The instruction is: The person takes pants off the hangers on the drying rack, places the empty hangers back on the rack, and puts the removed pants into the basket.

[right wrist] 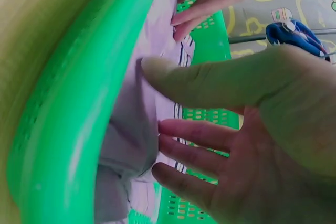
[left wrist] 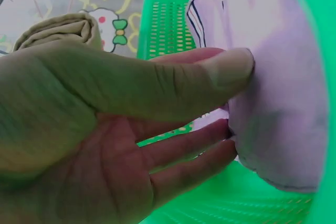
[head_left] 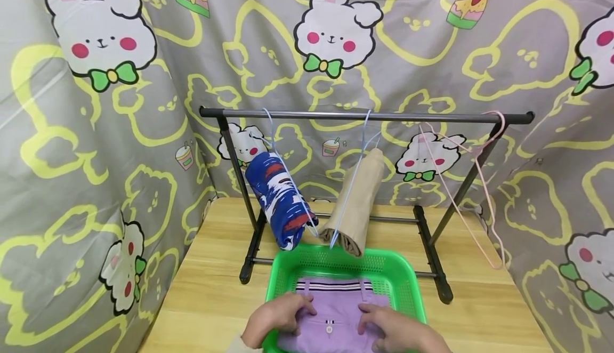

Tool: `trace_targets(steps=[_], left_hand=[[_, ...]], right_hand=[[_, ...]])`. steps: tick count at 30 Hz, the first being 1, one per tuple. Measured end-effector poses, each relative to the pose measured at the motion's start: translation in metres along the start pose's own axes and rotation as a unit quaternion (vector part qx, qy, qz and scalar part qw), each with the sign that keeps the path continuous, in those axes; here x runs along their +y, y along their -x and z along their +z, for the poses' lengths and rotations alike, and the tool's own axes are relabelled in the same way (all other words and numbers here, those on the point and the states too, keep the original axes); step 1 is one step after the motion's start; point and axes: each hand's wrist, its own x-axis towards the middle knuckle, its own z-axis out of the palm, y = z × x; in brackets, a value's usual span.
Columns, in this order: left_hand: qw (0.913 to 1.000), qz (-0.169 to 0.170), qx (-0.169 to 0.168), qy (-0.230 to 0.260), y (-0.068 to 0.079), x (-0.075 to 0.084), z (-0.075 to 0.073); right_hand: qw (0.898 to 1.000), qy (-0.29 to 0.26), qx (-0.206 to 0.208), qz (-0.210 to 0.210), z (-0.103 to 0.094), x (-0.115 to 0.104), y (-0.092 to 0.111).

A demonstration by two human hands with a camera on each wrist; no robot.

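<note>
Folded purple pants [head_left: 331, 315] with a striped waistband, belt loops and a button lie in a green plastic basket [head_left: 419, 301]. On their left side rests my left hand [head_left: 284, 317], its thumb and fingertips touching the cloth. My right hand [head_left: 395, 327] touches the right side, with thumb and fingers spread apart. In the left wrist view, fairly straight fingers [left wrist: 184, 179] meet the edge of the purple cloth. The right wrist view shows the right thumb [right wrist: 173, 77] and fingertips against the fabric, with a loose fold below them.
Behind the basket stands a black and grey rack [head_left: 331, 114]. Blue hangers on it carry a rolled blue patterned cloth [head_left: 280, 198] and a rolled beige cloth [head_left: 357, 201]. At its right end hangs a pink hanger [head_left: 490, 209]. A printed curtain [head_left: 268, 27] surrounds the wooden table [head_left: 192, 299].
</note>
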Motion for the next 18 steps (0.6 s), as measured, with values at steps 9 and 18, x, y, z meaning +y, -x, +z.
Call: trace_targets(steps=[9, 18], left_hand=[[0.9996, 0.020, 0.021, 0.003, 0.004, -0.006, 0.000], [0.9888, 0.023, 0.136, 0.058, 0.012, -0.026, -0.021]], right_hand=[[0.994, -0.055, 0.059, -0.078, -0.021, -0.007, -0.002], [0.969, -0.116, 0.207, -0.069, -0.058, -0.027, -0.008]])
